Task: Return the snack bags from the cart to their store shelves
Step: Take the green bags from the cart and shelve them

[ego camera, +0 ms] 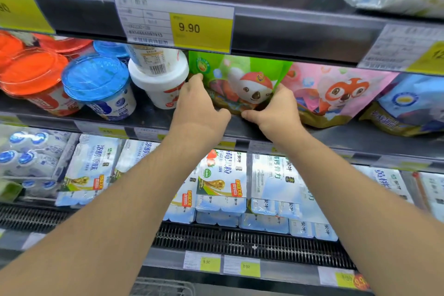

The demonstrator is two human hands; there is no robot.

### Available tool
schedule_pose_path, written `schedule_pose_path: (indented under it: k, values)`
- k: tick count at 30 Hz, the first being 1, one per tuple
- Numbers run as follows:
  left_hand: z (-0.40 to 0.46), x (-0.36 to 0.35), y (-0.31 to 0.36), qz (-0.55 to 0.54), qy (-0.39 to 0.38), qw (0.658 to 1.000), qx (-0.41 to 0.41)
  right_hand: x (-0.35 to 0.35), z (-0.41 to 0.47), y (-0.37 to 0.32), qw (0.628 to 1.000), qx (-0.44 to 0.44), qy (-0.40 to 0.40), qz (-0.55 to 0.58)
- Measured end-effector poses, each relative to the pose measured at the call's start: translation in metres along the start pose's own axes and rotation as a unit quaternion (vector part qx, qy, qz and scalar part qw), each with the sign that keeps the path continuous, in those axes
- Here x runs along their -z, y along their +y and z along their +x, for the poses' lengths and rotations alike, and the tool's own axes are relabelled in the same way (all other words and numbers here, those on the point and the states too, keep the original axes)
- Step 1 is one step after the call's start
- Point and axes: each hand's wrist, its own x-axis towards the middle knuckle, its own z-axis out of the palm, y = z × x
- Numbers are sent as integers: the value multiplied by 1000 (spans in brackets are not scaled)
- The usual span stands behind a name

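Bag (pixel 240 79) — the green one — stands on the middle shelf (pixel 149 115), and you grip it from both sides. Your left hand (pixel 199 108) clasps its left edge, fingers (pixel 195 80) up the side and thumb at the base; your right hand (pixel 276 110) clasps its right edge likewise. Right of the bag leans a pink bag (pixel 336 94); left of it, a white tub (pixel 161 79).

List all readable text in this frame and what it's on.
"9.90": yellow price tag on the shelf rail above the green snack bag.
"9.90": small tag on the bottom rail.
Chinese print on the milk packs: not reliably readable.
Fine print on the tags, the tub labels, the other price tags: too blurred.
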Motion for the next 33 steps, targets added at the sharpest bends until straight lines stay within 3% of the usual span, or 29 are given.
schedule_pose_path:
  k: [5, 12, 19, 33]
  values:
    - [-2, -5, 3, -33, -28, 999, 33, -11, -21, 2, 989, 44, 128, 60]
    - [2, -11, 10, -96, -90, 991, 28, -28, 1, -7, 987, -18, 148, 59]
    - [3, -9, 4, -108, -123, 986, 18, -37, -41, -5, 959, -39, 218, 176]
    - [-1, 8, -3, -77, -60, 994, 46, -50, -13, -21, 962, -64, 162, 210]
